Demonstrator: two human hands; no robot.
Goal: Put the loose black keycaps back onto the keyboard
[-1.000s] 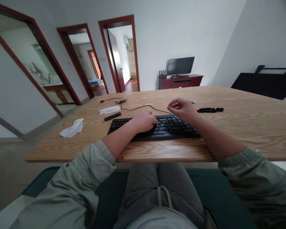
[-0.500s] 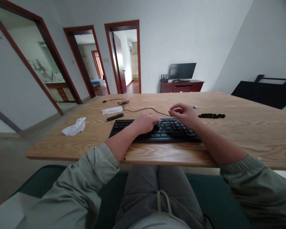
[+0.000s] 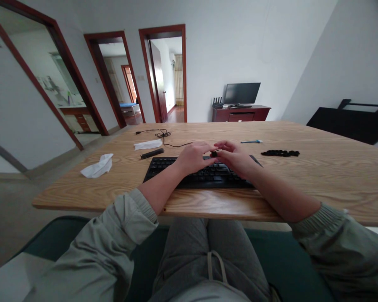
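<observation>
In the head view, the keyboard point(image 3: 217, 183), matte black plastic with rows of low keys, lies at the centre of the frame along the near edge of a wood-grained tabletop point(image 3: 327, 180). Above its keys, mid-frame, the right hand point(image 3: 237, 160) pinches a small black piece point(image 3: 214, 154), blocky in outline (possibly a keycap, though it is too small and blurred to be sure). The left hand point(image 3: 191, 158) curves in from the left with thumb and fingers around the same piece; whether they press on it I cannot tell. Right of centre lie a slim blue stick point(image 3: 251, 141) and a lumpy cluster of black bits point(image 3: 280, 153). Left of centre are a thin looped cable point(image 3: 178, 146), a flat white strip point(image 3: 148, 145) and a dark, narrow bar point(image 3: 152, 153); farther left sits a soft, crumpled white tissue point(image 3: 97, 166).
</observation>
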